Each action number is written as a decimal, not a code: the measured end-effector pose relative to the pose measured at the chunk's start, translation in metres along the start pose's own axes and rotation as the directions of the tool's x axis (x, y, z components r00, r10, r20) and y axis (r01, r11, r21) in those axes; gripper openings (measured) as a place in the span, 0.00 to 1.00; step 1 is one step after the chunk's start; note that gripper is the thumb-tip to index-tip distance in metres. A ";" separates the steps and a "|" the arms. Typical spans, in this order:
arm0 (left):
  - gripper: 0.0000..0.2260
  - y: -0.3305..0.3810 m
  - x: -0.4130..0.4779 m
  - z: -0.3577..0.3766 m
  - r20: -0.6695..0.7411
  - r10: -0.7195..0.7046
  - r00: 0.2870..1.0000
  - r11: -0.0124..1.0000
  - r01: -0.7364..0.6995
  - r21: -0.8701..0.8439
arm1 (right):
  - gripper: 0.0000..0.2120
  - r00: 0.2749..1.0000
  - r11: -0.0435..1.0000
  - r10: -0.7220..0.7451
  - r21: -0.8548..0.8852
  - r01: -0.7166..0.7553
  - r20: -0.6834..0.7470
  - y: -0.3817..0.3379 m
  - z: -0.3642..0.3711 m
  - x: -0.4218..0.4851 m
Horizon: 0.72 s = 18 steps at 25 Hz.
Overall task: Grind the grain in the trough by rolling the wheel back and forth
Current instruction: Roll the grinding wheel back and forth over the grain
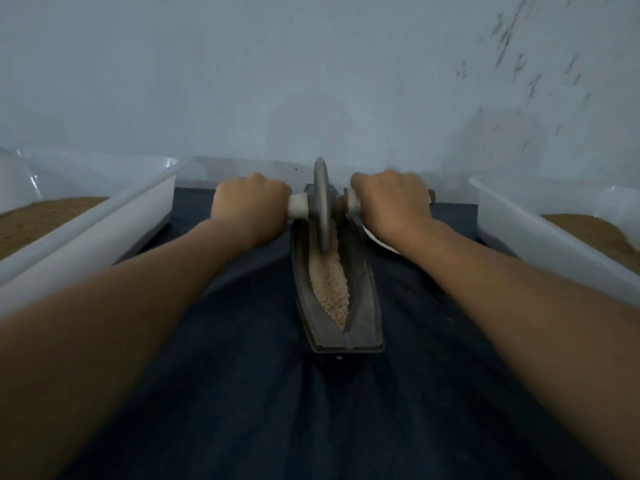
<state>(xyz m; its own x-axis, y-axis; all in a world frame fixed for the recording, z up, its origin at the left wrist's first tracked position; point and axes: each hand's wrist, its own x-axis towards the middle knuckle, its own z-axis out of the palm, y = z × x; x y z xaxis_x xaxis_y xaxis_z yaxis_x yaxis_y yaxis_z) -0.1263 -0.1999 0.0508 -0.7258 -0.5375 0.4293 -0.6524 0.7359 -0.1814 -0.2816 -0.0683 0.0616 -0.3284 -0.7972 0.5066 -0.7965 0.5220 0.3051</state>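
Note:
A dark boat-shaped trough (367, 306) lies lengthwise on a dark blue cloth, pointing away from me. Pale crushed grain (330, 289) fills its groove. A grey metal wheel (322, 206) stands upright in the trough's far half, on a pale handle (298, 205) that runs through its hub. My left hand (249, 204) grips the handle left of the wheel. My right hand (389, 200) grips it right of the wheel. Both arms are stretched forward.
A white plastic tub (104, 216) with brown grain stands at the left, another white tub (519, 216) with brown grain at the right. A pale wall (311, 81) rises just behind the trough. The dark cloth (277, 410) covers the surface toward me.

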 end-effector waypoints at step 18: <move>0.04 -0.011 -0.042 -0.016 -0.202 0.274 0.940 0.958 -0.250 0.138 | 0.08 0.996 0.992 -0.064 0.109 0.070 -0.061 0.023 -0.008 -0.073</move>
<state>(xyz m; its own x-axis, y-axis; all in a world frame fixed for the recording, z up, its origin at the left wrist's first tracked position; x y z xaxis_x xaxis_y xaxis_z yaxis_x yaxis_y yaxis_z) -0.0852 -0.1783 0.0491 -0.8172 -0.2207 0.5323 -0.4741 0.7826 -0.4034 -0.2714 0.0041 0.0383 -0.2455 -0.8088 0.5344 -0.8682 0.4287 0.2500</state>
